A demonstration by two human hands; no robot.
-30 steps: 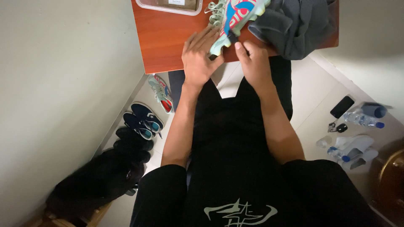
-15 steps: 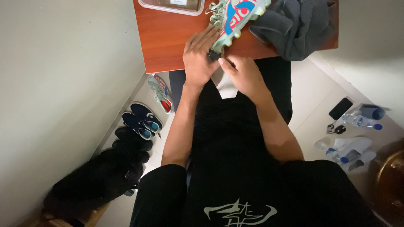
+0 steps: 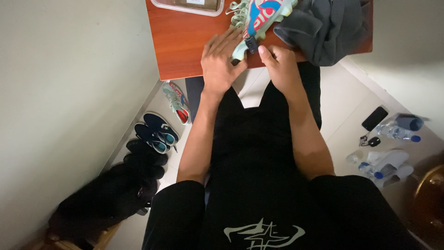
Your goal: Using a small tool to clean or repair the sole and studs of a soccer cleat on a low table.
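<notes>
While left hand [image 3: 221,62] lies flat, fingers splayed, against the pale-green cleat [image 3: 259,21] on the wooden surface [image 3: 185,41], right hand [image 3: 279,65] thumb presses its heel, grey cloth [image 3: 328,25] just beyond.

Free room: bare strip of wooden table [image 3: 185,41], left of the left hand [image 3: 221,62], up to the clear tray [image 3: 188,5] at the far edge. Obstacles: football boot [image 3: 259,18] between both hands; grey garment [image 3: 326,25] heaped just beyond the right hand [image 3: 280,65] (covering that corner). 2 hands nearly touching, gap narrow.
</notes>
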